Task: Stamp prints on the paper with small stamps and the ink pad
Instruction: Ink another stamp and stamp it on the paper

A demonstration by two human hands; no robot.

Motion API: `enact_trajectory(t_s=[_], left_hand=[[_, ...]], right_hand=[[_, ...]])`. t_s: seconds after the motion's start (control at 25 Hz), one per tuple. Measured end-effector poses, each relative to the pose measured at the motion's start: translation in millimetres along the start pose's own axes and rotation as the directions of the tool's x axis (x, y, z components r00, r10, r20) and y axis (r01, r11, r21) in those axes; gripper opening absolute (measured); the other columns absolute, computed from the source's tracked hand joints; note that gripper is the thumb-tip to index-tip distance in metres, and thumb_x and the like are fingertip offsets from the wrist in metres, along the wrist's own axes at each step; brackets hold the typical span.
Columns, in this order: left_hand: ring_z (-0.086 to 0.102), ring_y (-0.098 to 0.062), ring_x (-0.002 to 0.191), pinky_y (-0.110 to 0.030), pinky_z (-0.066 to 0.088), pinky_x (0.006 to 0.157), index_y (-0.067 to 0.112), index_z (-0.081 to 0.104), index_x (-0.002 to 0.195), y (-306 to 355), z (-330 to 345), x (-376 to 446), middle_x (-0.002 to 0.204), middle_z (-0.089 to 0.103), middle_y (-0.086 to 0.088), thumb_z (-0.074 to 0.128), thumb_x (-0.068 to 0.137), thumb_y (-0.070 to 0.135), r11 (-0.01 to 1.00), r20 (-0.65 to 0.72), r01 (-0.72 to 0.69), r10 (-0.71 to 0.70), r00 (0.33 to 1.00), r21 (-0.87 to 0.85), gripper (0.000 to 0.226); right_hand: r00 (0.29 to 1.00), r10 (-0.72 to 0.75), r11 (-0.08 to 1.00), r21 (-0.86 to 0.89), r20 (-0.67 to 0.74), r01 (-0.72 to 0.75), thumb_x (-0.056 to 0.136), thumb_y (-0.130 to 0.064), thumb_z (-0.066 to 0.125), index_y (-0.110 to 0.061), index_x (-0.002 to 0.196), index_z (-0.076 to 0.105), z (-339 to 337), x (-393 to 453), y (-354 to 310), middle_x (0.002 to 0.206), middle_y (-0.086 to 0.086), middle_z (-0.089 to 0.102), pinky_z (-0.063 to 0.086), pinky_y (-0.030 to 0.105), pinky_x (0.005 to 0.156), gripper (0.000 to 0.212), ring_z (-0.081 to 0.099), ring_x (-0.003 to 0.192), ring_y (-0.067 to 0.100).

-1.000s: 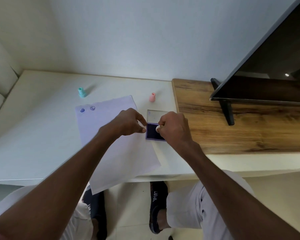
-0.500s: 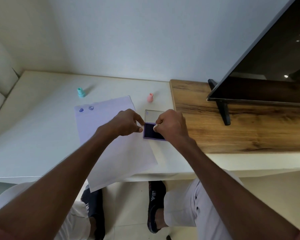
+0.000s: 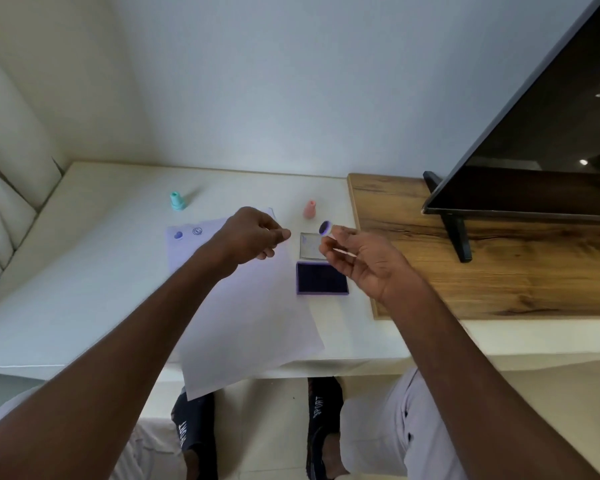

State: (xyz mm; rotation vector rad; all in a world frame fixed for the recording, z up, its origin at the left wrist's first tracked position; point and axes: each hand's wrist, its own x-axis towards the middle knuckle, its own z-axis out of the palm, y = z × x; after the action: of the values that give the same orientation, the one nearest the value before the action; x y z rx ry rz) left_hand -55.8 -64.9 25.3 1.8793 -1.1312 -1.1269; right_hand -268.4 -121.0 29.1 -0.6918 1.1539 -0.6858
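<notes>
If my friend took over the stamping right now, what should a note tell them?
Right hand: lifted above the table, fingers pinching a small white stamp with its inked face turned up.
Left hand: raised over the paper, fingers loosely curled, holding nothing.
Ink pad: open, right of the paper, clear lid lying flat behind it.
Teal stamp and pink stamp: standing at the back of the white table.
Done: two prints in the paper's far left corner.
Left: press the inked stamp onto the paper, then probably more prints.
</notes>
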Motion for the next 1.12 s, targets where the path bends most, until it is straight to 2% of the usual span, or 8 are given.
enact_trajectory(t_s=[0.08,0.16,0.24,0.32,0.44,0.6,0.88,1.12], left_hand=[[0.071,-0.021,0.075,-0.035,0.061,0.078,0.000,0.073,0.100,3.2,-10.1,-1.8,0.096,0.076,-0.022,0.071,0.095,0.026,0.984,-0.001,0.050,-0.051,0.999,-0.168,0.027],[0.073,-0.021,0.076,-0.037,0.061,0.077,0.004,0.072,0.100,0.2,-19.3,-5.9,0.096,0.077,-0.018,0.068,0.097,0.026,0.988,-0.019,0.032,-0.035,0.999,-0.154,0.022],[0.072,-0.020,0.076,-0.042,0.060,0.074,0.014,0.070,0.099,-15.5,-31.2,-9.7,0.089,0.076,-0.005,0.068,0.096,0.030,0.988,-0.127,-0.091,0.107,0.986,0.127,0.016],[0.067,-0.018,0.078,-0.037,0.054,0.072,0.023,0.066,0.102,-41.9,-54.2,-16.9,0.089,0.070,0.007,0.068,0.095,0.036,0.876,-0.215,-0.188,0.308,0.927,0.443,0.015],[0.061,-0.019,0.081,-0.035,0.048,0.073,0.027,0.063,0.104,-100.2,-97.7,-30.3,0.097,0.066,0.009,0.065,0.096,0.035,0.786,-0.217,-0.248,0.432,0.875,0.567,0.012],[0.055,-0.015,0.071,-0.031,0.044,0.069,0.027,0.069,0.112,-164.8,-103.7,-46.8,0.092,0.061,0.007,0.066,0.097,0.028,0.857,-0.410,-0.148,0.379,0.830,0.493,0.016],[0.052,-0.017,0.079,-0.028,0.041,0.070,0.029,0.072,0.126,-179.1,-98.7,-42.0,0.090,0.050,0.005,0.060,0.101,0.026,0.790,-0.381,-0.181,0.466,0.798,0.586,0.028],[0.051,-0.023,0.081,-0.030,0.038,0.068,0.026,0.073,0.124,-181.8,-98.0,-38.7,0.090,0.050,0.001,0.058,0.102,0.025,0.747,-0.378,-0.175,0.506,0.775,0.641,0.027]], right_hand=[[0.979,0.124,0.952,0.259,0.160,-0.163,0.099,-0.008,0.064,0.003,0.111,0.065,4.1,1.2,-3.3,0.090,0.016,0.073,0.063,0.027,0.065,0.016,0.072,0.081,0.022],[0.956,0.137,0.917,0.330,0.261,-0.222,0.100,-0.010,0.061,0.004,0.113,0.063,12.0,4.3,-1.5,0.094,0.016,0.071,0.062,0.026,0.068,0.019,0.069,0.087,0.023],[0.963,0.090,0.958,0.242,0.254,-0.154,0.100,-0.011,0.062,0.002,0.110,0.066,22.4,7.5,6.1,0.096,0.017,0.072,0.061,0.027,0.070,0.016,0.070,0.087,0.023],[0.984,-0.116,0.985,-0.111,0.133,0.131,0.099,-0.006,0.064,-0.002,0.107,0.070,37.1,18.0,22.2,0.094,0.016,0.072,0.060,0.031,0.072,0.011,0.071,0.081,0.023],[0.809,-0.519,0.598,-0.559,0.276,0.574,0.091,0.000,0.062,-0.011,0.097,0.074,71.9,32.6,52.7,0.086,0.003,0.074,0.056,0.037,0.073,0.017,0.069,0.074,0.020],[0.633,-0.616,0.165,-0.709,0.469,0.685,0.080,0.002,0.058,-0.017,0.086,0.068,122.9,52.4,71.8,0.089,-0.001,0.070,0.051,0.040,0.071,0.023,0.064,0.081,0.025],[0.580,-0.553,-0.137,-0.752,0.599,0.645,0.083,0.001,0.059,-0.011,0.090,0.067,172.5,78.9,77.8,0.091,0.006,0.065,0.039,0.030,0.065,0.016,0.064,0.082,0.037],[0.449,-0.702,-0.200,-0.759,0.552,0.620,0.083,0.002,0.061,-0.010,0.090,0.069,188.3,82.0,60.9,0.089,0.005,0.066,0.044,0.033,0.061,0.016,0.064,0.077,0.033]])
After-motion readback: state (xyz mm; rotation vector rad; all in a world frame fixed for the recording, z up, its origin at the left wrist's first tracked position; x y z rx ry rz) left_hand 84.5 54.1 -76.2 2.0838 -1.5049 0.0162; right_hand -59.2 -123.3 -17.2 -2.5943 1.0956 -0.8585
